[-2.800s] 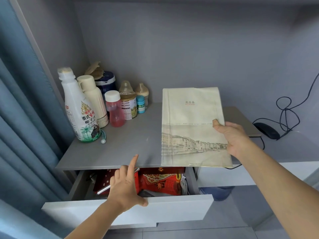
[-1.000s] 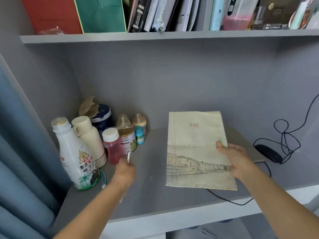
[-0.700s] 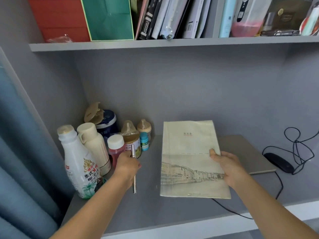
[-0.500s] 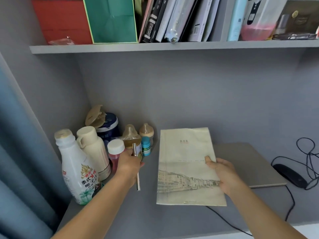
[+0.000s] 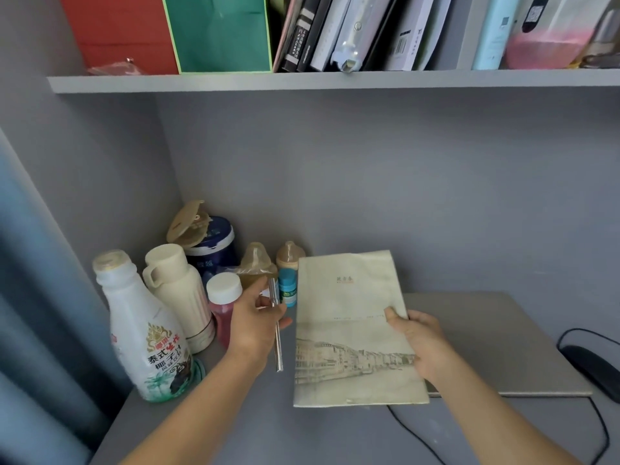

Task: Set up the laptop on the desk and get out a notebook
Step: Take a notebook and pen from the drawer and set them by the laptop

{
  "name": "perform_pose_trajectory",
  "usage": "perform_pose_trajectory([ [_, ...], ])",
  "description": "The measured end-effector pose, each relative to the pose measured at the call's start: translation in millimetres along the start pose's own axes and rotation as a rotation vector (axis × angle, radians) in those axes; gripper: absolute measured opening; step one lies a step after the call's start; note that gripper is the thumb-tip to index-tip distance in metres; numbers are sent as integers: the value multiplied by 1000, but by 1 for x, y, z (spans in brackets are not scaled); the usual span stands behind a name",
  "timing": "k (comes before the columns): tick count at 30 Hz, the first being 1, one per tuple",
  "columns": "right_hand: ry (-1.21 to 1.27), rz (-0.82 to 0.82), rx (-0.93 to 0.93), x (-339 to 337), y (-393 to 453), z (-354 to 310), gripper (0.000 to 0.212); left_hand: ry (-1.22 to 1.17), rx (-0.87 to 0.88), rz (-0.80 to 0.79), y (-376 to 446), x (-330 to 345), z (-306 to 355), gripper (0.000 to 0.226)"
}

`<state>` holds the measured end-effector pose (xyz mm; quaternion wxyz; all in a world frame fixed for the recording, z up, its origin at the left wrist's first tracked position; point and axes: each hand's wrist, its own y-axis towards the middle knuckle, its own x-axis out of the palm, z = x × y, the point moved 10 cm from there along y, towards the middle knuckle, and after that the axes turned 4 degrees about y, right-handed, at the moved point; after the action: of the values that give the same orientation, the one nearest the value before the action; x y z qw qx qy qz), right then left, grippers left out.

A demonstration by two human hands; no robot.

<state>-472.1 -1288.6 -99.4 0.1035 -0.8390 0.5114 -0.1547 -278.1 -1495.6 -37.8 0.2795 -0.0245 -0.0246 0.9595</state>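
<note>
A cream notebook with a town drawing on its cover is held flat just above the grey desk. My right hand grips its right edge, thumb on the cover. My left hand holds a silver pen pointing down, just left of the notebook. A closed grey laptop lies on the desk to the right, partly under the notebook's edge.
Bottles and tins crowd the desk's back left: a white drink bottle, a cream flask, a red-filled bottle. A black mouse with its cable lies far right. A shelf of books hangs overhead. A blue curtain hangs left.
The drawer has left the view as my head tilted up. My left hand rose from the drawer with a pen and came beside the notebook. The notebook stays in my right hand.
</note>
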Motion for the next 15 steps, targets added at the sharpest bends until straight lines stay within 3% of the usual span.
perform_pose_trajectory([
  [10,46,-7,-11,18,20,24,20,-22,-53,-4,11,-4,-20,61],
  [15,96,-11,-16,29,23,38,53,-8,-55,-8,16,-8,-27,59],
])
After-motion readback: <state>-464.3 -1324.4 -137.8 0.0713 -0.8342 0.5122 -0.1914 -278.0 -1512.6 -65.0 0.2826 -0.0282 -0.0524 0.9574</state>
